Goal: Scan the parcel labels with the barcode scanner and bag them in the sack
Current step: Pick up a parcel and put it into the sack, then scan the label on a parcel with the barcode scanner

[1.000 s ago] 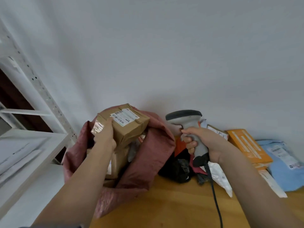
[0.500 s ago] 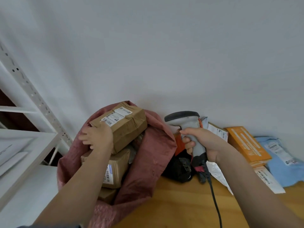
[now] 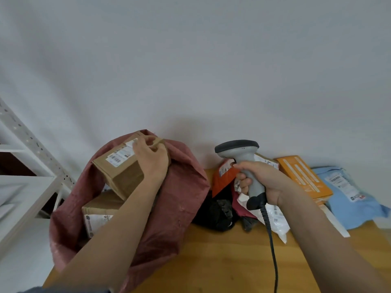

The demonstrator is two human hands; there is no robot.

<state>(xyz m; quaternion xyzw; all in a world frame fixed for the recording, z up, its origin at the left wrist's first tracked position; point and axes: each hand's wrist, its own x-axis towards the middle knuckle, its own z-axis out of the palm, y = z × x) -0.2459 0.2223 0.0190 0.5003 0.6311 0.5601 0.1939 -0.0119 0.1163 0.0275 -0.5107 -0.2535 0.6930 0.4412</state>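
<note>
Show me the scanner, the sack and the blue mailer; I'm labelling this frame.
barcode scanner (image 3: 238,148): head view, grey head.
sack (image 3: 186,187): head view, pink right wall.
blue mailer (image 3: 357,208): head view, bare blue middle.

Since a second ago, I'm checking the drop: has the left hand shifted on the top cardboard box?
Yes. The left hand went from the cardboard box's left end to its right end, toward the barcode scanner.

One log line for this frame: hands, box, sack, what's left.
left hand: on box atop sack | right hand: grips scanner | unbagged parcels on table
</note>
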